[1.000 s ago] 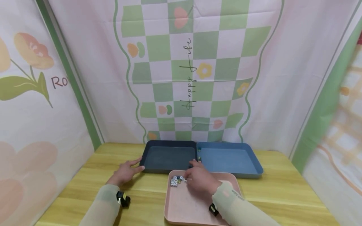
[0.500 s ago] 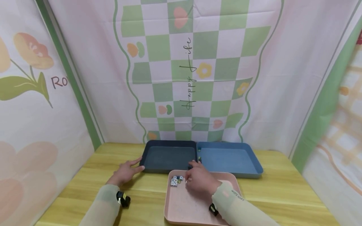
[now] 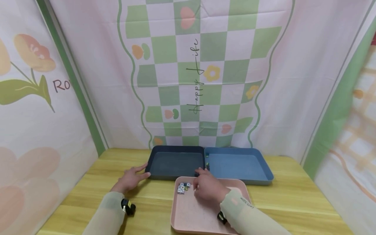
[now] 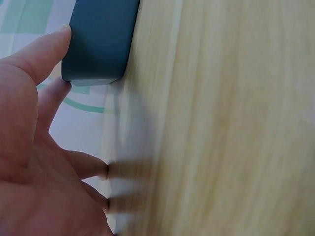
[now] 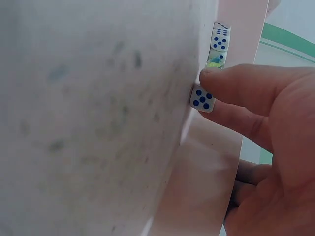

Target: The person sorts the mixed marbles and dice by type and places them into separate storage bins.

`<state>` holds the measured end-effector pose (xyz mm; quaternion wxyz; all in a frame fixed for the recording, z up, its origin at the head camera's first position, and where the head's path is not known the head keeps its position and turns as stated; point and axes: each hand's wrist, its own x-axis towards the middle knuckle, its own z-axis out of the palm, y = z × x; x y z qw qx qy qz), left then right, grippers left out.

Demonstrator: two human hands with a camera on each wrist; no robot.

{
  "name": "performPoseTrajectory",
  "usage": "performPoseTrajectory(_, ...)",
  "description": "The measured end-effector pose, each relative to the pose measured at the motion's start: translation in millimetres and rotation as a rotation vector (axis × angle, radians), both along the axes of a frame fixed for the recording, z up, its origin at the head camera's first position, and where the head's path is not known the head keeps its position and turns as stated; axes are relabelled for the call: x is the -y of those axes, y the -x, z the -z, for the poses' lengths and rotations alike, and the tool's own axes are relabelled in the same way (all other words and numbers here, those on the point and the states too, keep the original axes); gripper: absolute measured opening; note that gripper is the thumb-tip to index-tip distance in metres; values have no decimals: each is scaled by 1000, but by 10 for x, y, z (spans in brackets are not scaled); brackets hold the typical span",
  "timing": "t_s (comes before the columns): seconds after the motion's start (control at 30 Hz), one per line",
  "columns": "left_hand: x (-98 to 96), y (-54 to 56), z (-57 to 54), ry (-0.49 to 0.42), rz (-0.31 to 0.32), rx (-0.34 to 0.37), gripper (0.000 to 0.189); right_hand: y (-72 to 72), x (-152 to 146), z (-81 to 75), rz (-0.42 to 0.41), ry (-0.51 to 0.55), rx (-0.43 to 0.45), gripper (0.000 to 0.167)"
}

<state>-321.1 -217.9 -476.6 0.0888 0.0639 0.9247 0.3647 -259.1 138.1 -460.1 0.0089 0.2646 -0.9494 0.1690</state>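
My right hand reaches over the pink tray. In the right wrist view its thumb and index finger pinch a white die with blue dots, low by the tray wall. Beside it more white dice and a small yellow-green glassy piece lie along that wall; in the head view the dice cluster sits in the tray's far left corner. My left hand has its fingers extended, thumb and index fingertips touching the corner of the dark blue tray.
A lighter blue tray stands right of the dark tray, with a few small greenish pieces along its left wall. All the trays stand on a wooden table. A patterned curtain hangs behind.
My right hand has shifted slightly to the right, away from the dice cluster. The left hand and the trays stay in place.
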Motion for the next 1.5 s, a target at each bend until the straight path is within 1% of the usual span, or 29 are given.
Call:
performPoseTrajectory(0.13,-4,-2,-13,1,5,-3,65,3,0,-10,12,-2,-3,24)
performPoseTrajectory(0.43,-4,-13,-25,-1,5,-2,64,19,7,-66,24,37,46,18)
performPoseTrajectory(0.53,-4,-9,-19,-3,3,-1,64,42,-3,-131,14,75,60,14)
performPoseTrajectory(0.7,-7,1,-15,5,2,-7,64,89,-61,-302,22,186,125,8)
performPoseTrajectory(0.8,-5,3,-14,3,2,-5,65,123,-101,-409,59,262,157,6)
performPoseTrajectory(0.87,-2,3,-14,-2,2,-2,66,151,-120,-472,92,312,158,5)
performPoseTrajectory(0.97,2,7,-8,-6,1,1,67,197,-130,-559,171,373,165,7)
performPoseTrajectory(1.1,4,12,2,-11,1,0,67,275,-115,-649,284,436,147,12)
performPoseTrajectory(1.23,5,17,17,-19,0,1,68,364,-92,-737,366,470,120,18)
performPoseTrajectory(1.33,4,16,13,-23,-1,5,67,436,-84,-789,399,486,114,20)
performPoseTrajectory(1.5,-1,-1,-17,-28,-2,8,67,537,-85,-798,414,507,114,24)
